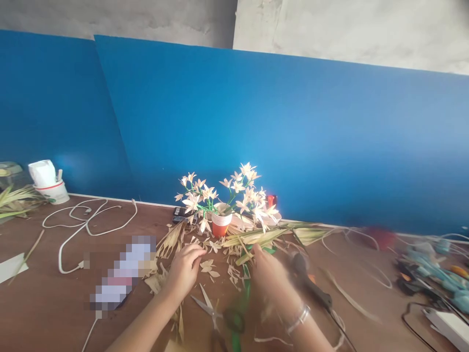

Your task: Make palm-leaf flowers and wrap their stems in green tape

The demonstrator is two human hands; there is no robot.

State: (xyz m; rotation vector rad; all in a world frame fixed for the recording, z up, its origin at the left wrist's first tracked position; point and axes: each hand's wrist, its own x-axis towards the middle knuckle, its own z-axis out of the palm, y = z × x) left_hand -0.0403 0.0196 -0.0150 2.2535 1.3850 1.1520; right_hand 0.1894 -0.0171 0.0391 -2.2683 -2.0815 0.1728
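Note:
A red-and-white paper cup (221, 226) holds green stems with cream, star-shaped flowers (247, 193) that look made of dried leaf. My left hand (186, 266) is in front and to the left of the cup, low over the table, its fingers loosely bent and thumb apart, with nothing visible in it. Cut leaf petals (208, 269) lie just right of it. My right hand (270, 271) is blurred and reaches to the dried leaf strips (258, 238); its fingertips are hard to make out. Between my forearms lie scissors (210, 308) with open blades and a roll of green tape (234, 320).
A dark glue-gun-like tool (311, 281) with a cord lies right of my right hand. White cables (88, 222) and a pixelated phone-like object (124, 274) are on the left. A white cup (53, 190) stands by the blue panel (220, 112). Clutter (436, 274) fills the far right.

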